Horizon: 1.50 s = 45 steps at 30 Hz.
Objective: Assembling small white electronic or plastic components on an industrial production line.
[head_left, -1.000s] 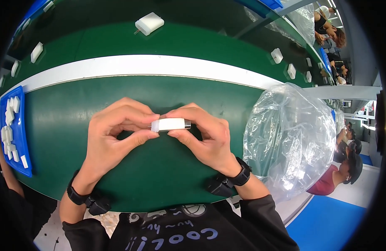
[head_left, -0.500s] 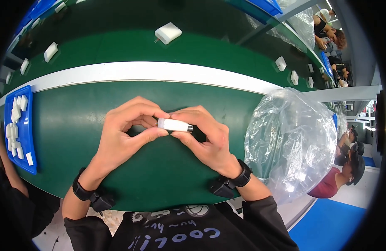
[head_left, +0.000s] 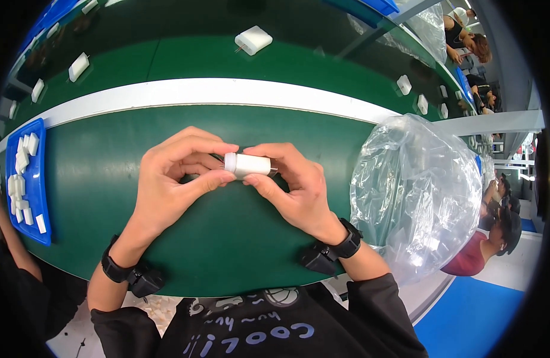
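Observation:
Between my two hands is a small white plastic housing (head_left: 252, 164), held level over the green worktop (head_left: 227, 244). It has a translucent collar at its left end, with thin wires or pins sticking out there, and a dark, shiny part at its right end. My left hand (head_left: 175, 176) pinches the collar end between thumb and forefinger. At the other end, my right hand (head_left: 300, 188) grips the body with thumb and fingers. What the right fingers cover on the far side is hidden.
To the left a blue tray (head_left: 43, 197) holds several white pieces. A large transparent plastic bag (head_left: 415, 197) lies at the right. Beyond the white rail (head_left: 227, 91), similar housings (head_left: 255, 39) rest on a green conveyor surface. Another person's arm (head_left: 15, 238) shows at far left.
The housing has turned in my fingers and now shows a broader white face. My hands keep their grip. The pieces beyond the rail appear slightly further right.

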Available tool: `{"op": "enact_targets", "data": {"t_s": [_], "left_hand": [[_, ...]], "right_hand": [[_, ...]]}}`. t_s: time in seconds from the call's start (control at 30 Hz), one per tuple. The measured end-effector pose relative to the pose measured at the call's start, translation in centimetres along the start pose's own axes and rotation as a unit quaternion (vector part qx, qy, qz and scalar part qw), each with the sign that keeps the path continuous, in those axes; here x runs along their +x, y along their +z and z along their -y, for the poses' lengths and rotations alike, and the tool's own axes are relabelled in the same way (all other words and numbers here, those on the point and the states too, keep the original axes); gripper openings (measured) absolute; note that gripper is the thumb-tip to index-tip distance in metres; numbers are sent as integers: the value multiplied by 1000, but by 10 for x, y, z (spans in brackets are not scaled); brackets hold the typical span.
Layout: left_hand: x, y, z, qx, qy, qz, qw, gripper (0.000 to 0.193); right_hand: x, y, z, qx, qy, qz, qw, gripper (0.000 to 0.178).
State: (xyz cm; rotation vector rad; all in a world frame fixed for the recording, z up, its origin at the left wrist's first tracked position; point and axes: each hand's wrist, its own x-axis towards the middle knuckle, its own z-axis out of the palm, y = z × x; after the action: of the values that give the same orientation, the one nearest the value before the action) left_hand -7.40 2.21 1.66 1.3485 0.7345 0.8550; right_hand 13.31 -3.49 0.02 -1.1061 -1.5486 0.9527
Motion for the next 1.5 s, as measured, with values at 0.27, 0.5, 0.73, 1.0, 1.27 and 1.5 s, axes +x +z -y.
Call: {"op": "enact_targets", "data": {"t_s": [0.27,0.5,0.73,1.0,1.27,1.5], "left_hand": [[0,0,7,21,55,0,998,22],[0,-3,5,40,21,19,999,19],[0,-5,3,90,28,42,995,18],[1,-2,-12,-72,-128,101,984,46],[0,2,-4,-61,-93,69,991,66],[-3,9,3,-2,-48,5,999,68]], "right_hand": [[1,1,2,-48,-8,-24,999,25],[0,4,1,-11,30,-32,999,22],[4,-2,8,-86,-43,38,995,19],[6,-1,1,261,150,13,954,50],[6,-2,5,345,132,78,926,51],[3,-2,6,259,30,75,963,52]]}}
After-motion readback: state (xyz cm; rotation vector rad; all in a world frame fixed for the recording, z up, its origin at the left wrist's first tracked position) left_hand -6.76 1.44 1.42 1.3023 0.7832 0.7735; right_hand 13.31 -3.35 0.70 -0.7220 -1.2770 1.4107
